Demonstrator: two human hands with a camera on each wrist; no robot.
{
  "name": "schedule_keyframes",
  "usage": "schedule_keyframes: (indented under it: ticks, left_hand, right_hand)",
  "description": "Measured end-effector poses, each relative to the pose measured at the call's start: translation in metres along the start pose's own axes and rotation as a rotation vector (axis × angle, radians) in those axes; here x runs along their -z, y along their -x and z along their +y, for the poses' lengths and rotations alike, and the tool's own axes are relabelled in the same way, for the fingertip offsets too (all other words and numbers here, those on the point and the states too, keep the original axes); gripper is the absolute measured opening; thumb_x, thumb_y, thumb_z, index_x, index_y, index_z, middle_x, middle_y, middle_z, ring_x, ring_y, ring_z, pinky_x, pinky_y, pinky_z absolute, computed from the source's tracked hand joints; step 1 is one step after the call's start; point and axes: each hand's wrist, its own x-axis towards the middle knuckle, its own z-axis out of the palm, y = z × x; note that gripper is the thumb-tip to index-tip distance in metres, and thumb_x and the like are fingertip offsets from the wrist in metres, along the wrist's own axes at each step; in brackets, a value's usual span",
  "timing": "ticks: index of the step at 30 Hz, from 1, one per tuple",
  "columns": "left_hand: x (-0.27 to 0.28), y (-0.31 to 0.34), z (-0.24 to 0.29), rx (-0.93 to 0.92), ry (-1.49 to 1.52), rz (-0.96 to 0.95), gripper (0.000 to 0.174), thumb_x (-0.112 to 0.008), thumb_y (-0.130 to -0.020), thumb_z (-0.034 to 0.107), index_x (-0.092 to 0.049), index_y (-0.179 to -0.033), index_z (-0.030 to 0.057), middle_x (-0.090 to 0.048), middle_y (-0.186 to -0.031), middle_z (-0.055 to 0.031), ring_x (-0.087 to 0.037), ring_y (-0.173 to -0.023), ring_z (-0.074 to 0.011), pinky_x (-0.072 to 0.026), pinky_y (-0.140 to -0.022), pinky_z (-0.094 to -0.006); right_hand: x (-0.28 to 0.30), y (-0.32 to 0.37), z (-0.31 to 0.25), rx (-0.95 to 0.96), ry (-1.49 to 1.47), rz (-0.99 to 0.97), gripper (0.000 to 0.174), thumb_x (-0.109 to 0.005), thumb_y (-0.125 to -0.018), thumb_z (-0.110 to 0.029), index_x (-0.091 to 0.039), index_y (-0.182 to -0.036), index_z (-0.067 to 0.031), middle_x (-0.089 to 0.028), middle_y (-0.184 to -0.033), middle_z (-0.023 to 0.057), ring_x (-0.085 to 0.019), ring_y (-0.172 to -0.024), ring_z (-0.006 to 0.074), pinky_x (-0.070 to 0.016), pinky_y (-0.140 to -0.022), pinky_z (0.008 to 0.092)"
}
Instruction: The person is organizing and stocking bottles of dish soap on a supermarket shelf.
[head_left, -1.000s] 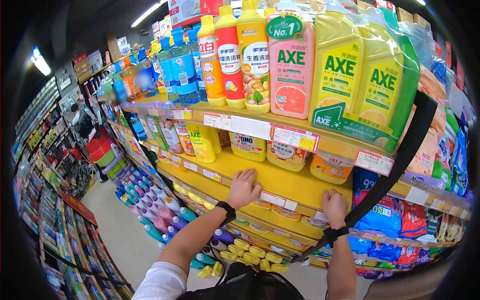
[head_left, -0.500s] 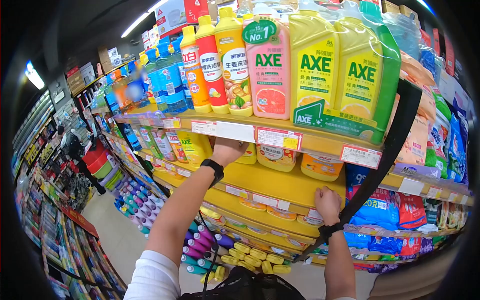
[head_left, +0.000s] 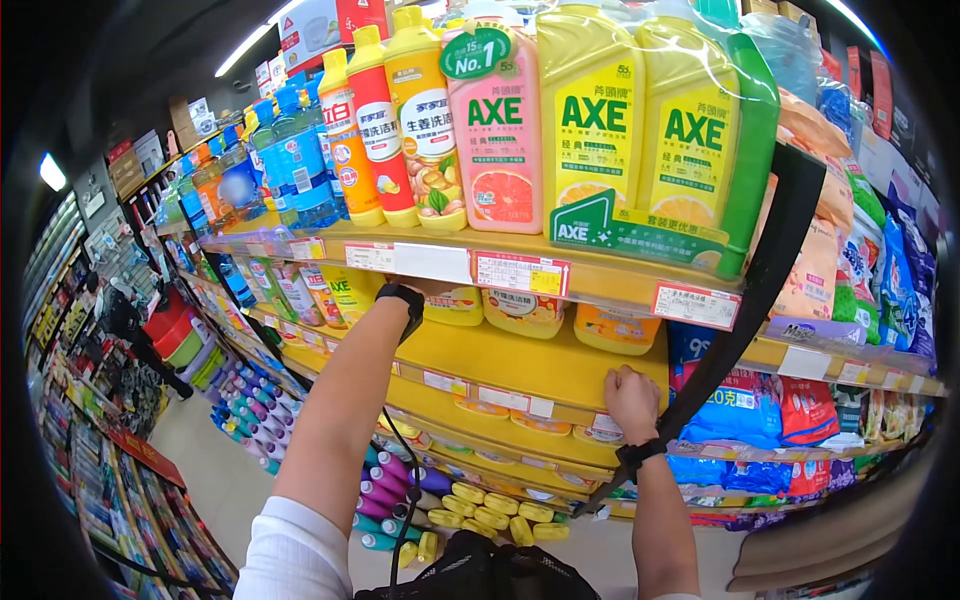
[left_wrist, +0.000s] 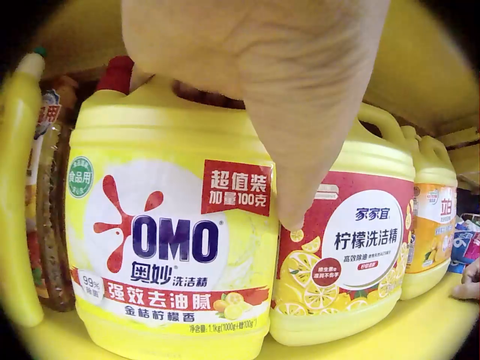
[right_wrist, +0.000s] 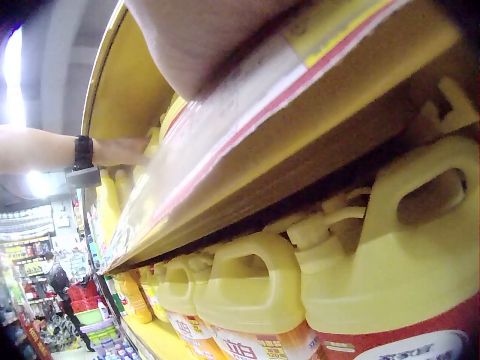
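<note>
My left hand (left_wrist: 277,75) is at the top of a yellow OMO bottle (left_wrist: 169,240). Its fingers show dimly through the bottle's handle, and the thumb points down between this bottle and a red-labelled lemon bottle (left_wrist: 356,247). From the head view the same hand is mostly hidden under the upper shelf, beside the OMO bottle (head_left: 455,308). My right hand (head_left: 632,402) rests loosely curled on the front edge of the middle yellow shelf (head_left: 520,365) and holds nothing. In the right wrist view, its palm (right_wrist: 202,37) is over the price strip, fingertips hidden.
AXE bottles (head_left: 590,130) and other detergents stand on the upper shelf. A black strap (head_left: 755,290) runs down at the right, near bagged goods (head_left: 730,405). Bottles and yellow items (head_left: 490,515) stand or lie low down. A person (head_left: 125,315) is at the far left.
My left hand has lifted from the shelf's front edge and moved left and inward, under the upper shelf. The right hand stays at the edge; the head view has shifted.
</note>
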Motion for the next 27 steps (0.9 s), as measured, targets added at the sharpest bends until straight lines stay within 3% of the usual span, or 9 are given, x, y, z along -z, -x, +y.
schedule_keyframes:
  ticks: [10, 16, 18, 19, 20, 22, 24, 25, 27]
  left_hand:
    - [0.019, 0.02, 0.0, -0.055, 0.003, 0.021, 0.058, -0.069, -0.086, 0.049, -0.059, -0.13, 0.0139, -0.062, -0.131, -0.0126, -0.058, -0.118, -0.0333, -0.045, -0.101, -0.0445]
    - [0.034, 0.027, -0.002, 0.051, 0.211, -0.261, 0.07, -0.076, -0.079, 0.052, -0.057, -0.134, 0.0126, -0.059, -0.135, -0.0139, -0.054, -0.123, -0.0333, -0.0422, -0.104, -0.0402]
    - [0.045, 0.039, 0.003, 0.004, 0.116, -0.197, 0.073, -0.078, -0.077, 0.051, -0.058, -0.132, 0.0076, -0.061, -0.129, -0.018, -0.056, -0.12, -0.0351, -0.0438, -0.102, -0.0409]
    - [0.048, 0.048, 0.002, -0.034, 0.067, -0.146, 0.073, -0.078, -0.077, 0.05, -0.058, -0.131, 0.006, -0.061, -0.127, -0.0194, -0.057, -0.119, -0.0357, -0.0443, -0.102, -0.0414]
    - [0.052, 0.055, 0.002, -0.072, 0.016, -0.094, 0.073, -0.079, -0.076, 0.049, -0.058, -0.13, 0.0044, -0.062, -0.126, -0.0208, -0.057, -0.118, -0.0364, -0.0448, -0.101, -0.042]
    - [0.079, 0.062, 0.016, 0.057, 0.106, -0.223, 0.072, -0.082, -0.073, 0.046, -0.06, -0.122, -0.0012, -0.064, -0.116, -0.0235, -0.059, -0.112, -0.0394, -0.0466, -0.097, -0.0437]
    - [0.094, 0.067, 0.027, 0.162, 0.065, -0.33, 0.071, -0.082, -0.072, 0.046, -0.06, -0.12, -0.0016, -0.068, -0.105, -0.0224, -0.062, -0.105, -0.0403, -0.0479, -0.095, -0.0437]
    - [0.087, 0.073, 0.022, 0.092, 0.049, -0.218, 0.071, -0.082, -0.071, 0.045, -0.061, -0.117, -0.0043, -0.07, -0.093, -0.0215, -0.064, -0.099, -0.0409, -0.0436, -0.1, -0.0466]
    - [0.077, 0.081, 0.02, 0.021, -0.017, -0.159, 0.072, -0.082, -0.07, 0.045, -0.06, -0.118, -0.0055, -0.068, -0.101, -0.0226, -0.062, -0.105, -0.0407, -0.0384, -0.104, -0.0491]
  right_hand:
    - [-0.008, -0.003, 0.003, 0.002, -0.052, 0.097, 0.032, -0.06, -0.09, -0.026, -0.061, -0.069, -0.0023, -0.064, -0.068, 0.0222, -0.064, -0.068, 0.0445, -0.0493, -0.066, 0.0543]
    - [0.0, -0.001, 0.0, -0.037, -0.071, 0.038, 0.03, -0.058, -0.092, -0.027, -0.064, -0.079, -0.0013, -0.066, -0.075, 0.0253, -0.064, -0.075, 0.0472, -0.0499, -0.071, 0.0559]
    - [0.0, -0.003, 0.001, -0.074, -0.119, 0.066, 0.031, -0.06, -0.091, -0.029, -0.064, -0.076, -0.0015, -0.066, -0.072, 0.0243, -0.064, -0.073, 0.0471, -0.0496, -0.07, 0.056]
    - [0.003, -0.007, 0.002, -0.19, -0.197, -0.024, 0.027, -0.063, -0.09, -0.027, -0.064, -0.091, 0.0001, -0.067, -0.093, 0.029, -0.064, -0.087, 0.0457, -0.0495, -0.077, 0.0537]
    - [-0.002, -0.011, 0.009, -0.156, -0.199, 0.119, 0.028, -0.065, -0.09, -0.025, -0.061, -0.1, 0.0006, -0.065, -0.102, 0.0286, -0.063, -0.094, 0.0443, -0.049, -0.082, 0.0513]
    - [-0.016, -0.019, 0.021, -0.085, -0.203, 0.4, 0.04, -0.069, -0.089, -0.021, -0.056, -0.119, 0.0015, -0.06, -0.12, 0.0278, -0.06, -0.108, 0.0416, -0.048, -0.09, 0.0467]
    - [-0.006, -0.032, 0.01, -0.023, -0.25, 0.51, 0.056, -0.071, -0.087, -0.017, -0.045, -0.132, 0.0034, -0.051, -0.133, 0.0271, -0.053, -0.121, 0.0391, -0.0428, -0.1, 0.0433]
    - [-0.001, -0.041, 0.005, 0.009, -0.274, 0.569, 0.065, -0.072, -0.086, -0.015, -0.039, -0.139, 0.0044, -0.046, -0.139, 0.0267, -0.049, -0.127, 0.0379, -0.0401, -0.105, 0.0416]
    - [0.004, -0.059, 0.005, 0.005, -0.551, 0.445, 0.068, -0.076, -0.083, -0.014, -0.04, -0.138, 0.0042, -0.048, -0.136, 0.0261, -0.05, -0.126, 0.0373, -0.0397, -0.106, 0.0402]
